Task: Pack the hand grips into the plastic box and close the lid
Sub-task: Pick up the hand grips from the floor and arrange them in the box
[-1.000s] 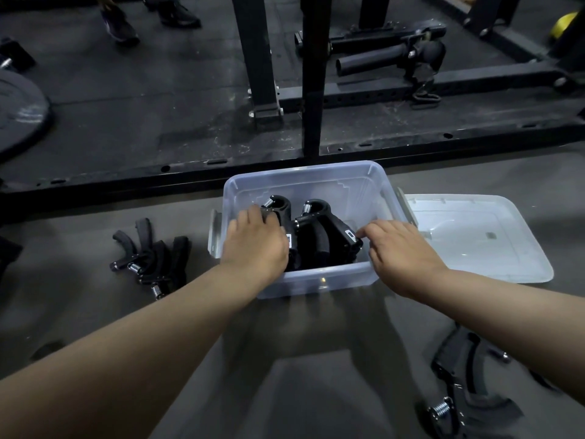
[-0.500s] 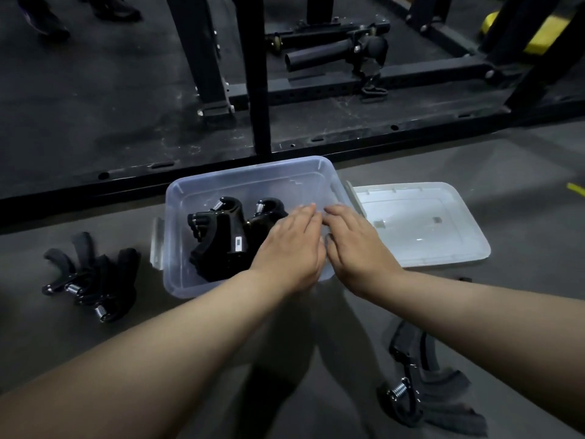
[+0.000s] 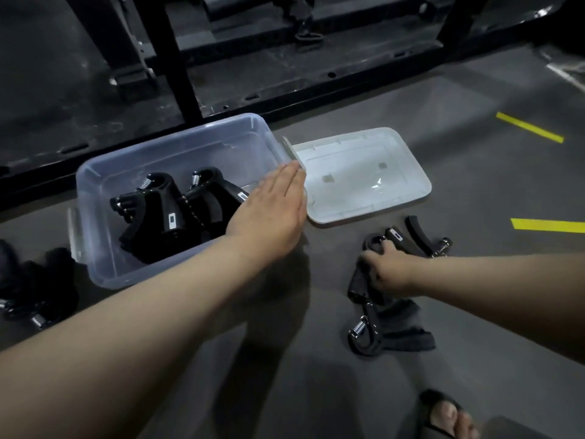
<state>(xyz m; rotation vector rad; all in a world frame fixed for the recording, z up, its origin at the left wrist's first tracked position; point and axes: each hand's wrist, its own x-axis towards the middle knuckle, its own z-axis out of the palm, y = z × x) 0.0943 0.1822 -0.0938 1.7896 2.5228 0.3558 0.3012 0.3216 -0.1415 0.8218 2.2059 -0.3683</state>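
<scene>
A clear plastic storage box (image 3: 126,270) sits open on a grey gym floor (image 3: 474,198). Several black spring-loaded hand grips (image 3: 167,217) are stacked in its left half, and its right half looks free. Its pale translucent lid (image 3: 364,175) lies flat on the floor just beside the box's right end.

The person's left hand (image 3: 272,213) is held flat over that right end, fingers straight and together, holding nothing. The right hand (image 3: 386,270) has its fingers curled round a black handle in a floor pile of hand grips (image 3: 392,334) near the lid. A second heap of grips (image 3: 31,286) lies left of the box.

The grips look stiff and fairly light. Their padded handles should give a sure hold. The bare steel springs are poorer places to grasp and may snag on neighbouring grips, so a tangled pile could lift together. The box's thin walls suggest it might slide if knocked.

A black steel rack frame (image 3: 177,58) stands close behind the box. The floor in front of it gives room to move.
</scene>
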